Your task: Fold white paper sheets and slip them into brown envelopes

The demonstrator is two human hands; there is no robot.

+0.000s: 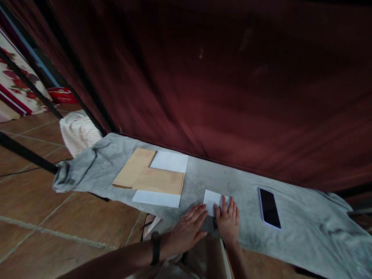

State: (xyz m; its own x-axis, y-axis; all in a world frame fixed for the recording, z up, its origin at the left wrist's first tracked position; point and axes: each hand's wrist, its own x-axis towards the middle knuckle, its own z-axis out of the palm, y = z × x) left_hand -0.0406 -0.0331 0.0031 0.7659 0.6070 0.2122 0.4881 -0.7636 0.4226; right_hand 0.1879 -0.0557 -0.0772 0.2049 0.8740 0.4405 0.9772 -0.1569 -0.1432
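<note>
A small folded white paper point(211, 200) lies on the grey cloth point(232, 182). My right hand point(228, 221) rests flat on its near edge, fingers stretched out. Just left of the paper, my left hand point(187, 229) lies flat on the cloth with fingers extended toward it; a dark band sits on that wrist. Neither hand holds anything. Further left lie brown envelopes point(148, 174) stacked over white sheets point(170, 161).
A black phone point(269, 207) lies screen up on the cloth to the right. A dark red curtain point(232, 85) hangs behind the surface. Tiled floor point(43, 217), a striped cloth bundle point(78, 131) and dark metal bars are at the left.
</note>
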